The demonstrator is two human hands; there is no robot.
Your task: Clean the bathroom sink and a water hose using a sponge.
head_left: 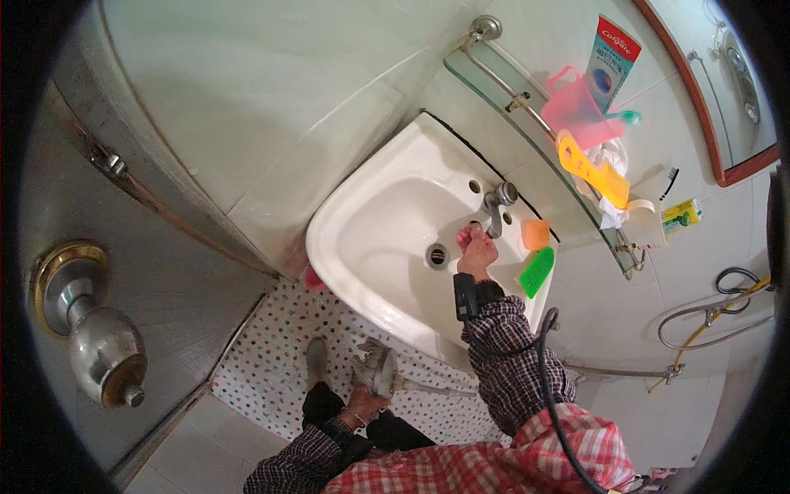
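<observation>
Left hand point(368, 401), fingers wrapped round a grey item point(380, 370); right hand point(476, 251), at metal tap point(499, 202) over white basin point(370, 239), fingers curled, any grasp indiscernible.

Indoor light is soft and moderately bright, inside a round black border.
The white washbasin point(378, 222) appears brightest, with gentle grey shading inside its bowl, while the door point(189, 354) at the left is noticeably dimmer. Small glints lie on the metal knob point(105, 358) and on the tap point(504, 195). The wide lens bends the mirror frame point(745, 171) and other straight edges near the rim; fine details look slightly soft.
</observation>
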